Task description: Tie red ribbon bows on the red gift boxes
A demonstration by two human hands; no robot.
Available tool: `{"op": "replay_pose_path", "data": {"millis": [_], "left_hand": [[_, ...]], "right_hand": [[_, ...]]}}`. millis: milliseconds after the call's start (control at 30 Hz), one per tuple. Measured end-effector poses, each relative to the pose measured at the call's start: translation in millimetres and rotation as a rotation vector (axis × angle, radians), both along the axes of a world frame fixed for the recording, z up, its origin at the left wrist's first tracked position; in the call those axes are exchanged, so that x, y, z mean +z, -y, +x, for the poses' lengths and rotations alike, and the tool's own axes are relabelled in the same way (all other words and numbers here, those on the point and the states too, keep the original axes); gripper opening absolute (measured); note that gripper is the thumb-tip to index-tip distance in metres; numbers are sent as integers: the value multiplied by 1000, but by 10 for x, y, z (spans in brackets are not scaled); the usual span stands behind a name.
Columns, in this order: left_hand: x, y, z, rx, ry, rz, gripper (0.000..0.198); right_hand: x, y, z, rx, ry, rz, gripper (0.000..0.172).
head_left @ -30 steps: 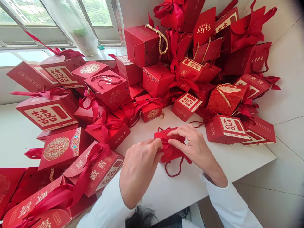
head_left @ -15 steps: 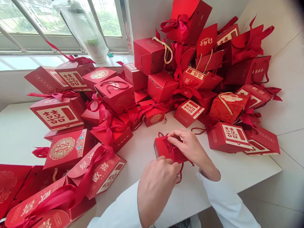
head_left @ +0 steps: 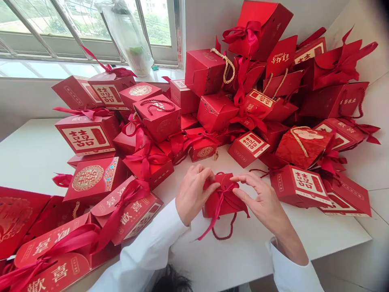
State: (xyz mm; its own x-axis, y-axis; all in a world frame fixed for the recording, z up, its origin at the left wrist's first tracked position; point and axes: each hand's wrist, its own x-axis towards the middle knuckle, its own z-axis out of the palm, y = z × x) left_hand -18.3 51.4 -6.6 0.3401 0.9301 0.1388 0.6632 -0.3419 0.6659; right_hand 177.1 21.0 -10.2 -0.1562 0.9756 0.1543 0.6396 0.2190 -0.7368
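Observation:
A small red gift box (head_left: 223, 200) stands on the white table, with a red satin ribbon (head_left: 220, 198) tied across it and a dark red rope handle (head_left: 223, 232) hanging toward me. My left hand (head_left: 194, 194) grips the box's left side, its thumb lying over the ribbon. On the other side, my right hand (head_left: 261, 198) has its spread thumb and fingertips at the ribbon knot. One ribbon end trails down to the lower left. Both white sleeves reach in from the bottom.
A large heap of red gift boxes and bags (head_left: 212, 109), many with gold double-happiness panels and ribbons, fills the table's back and left. The white table (head_left: 36, 142) ends at a front edge on the right. Behind stand a window (head_left: 82, 24) and a plastic bag (head_left: 127, 36).
My left hand has moved up from below the box onto its left side. The ribbon now lies across the box with one end trailing lower left. The whole view has shifted slightly.

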Motion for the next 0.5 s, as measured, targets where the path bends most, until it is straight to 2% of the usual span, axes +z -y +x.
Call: {"op": "replay_pose_path", "data": {"millis": [100,233,300,367,433,500], "left_hand": [[-2,-7,14,3,-7,-14,15],[13,2,10,24,14,64,5],[23,0,-6,-39,30,151,3],[30,-14,-34,-162,35,218,8],[30,-36,-68,-262,29,242,12],[23,-55,-90,-302,21,236,11]], "right_hand": [[-26,33,12,10,50,12,11],[-57,35,-65,-92,49,92,5],[-60,48,-90,-125,27,147,7],[-49,77,-101,-138,23,223,9],[-27,116,-115,-134,56,305,8],[-7,148,-145,-117,98,351,8]]}}
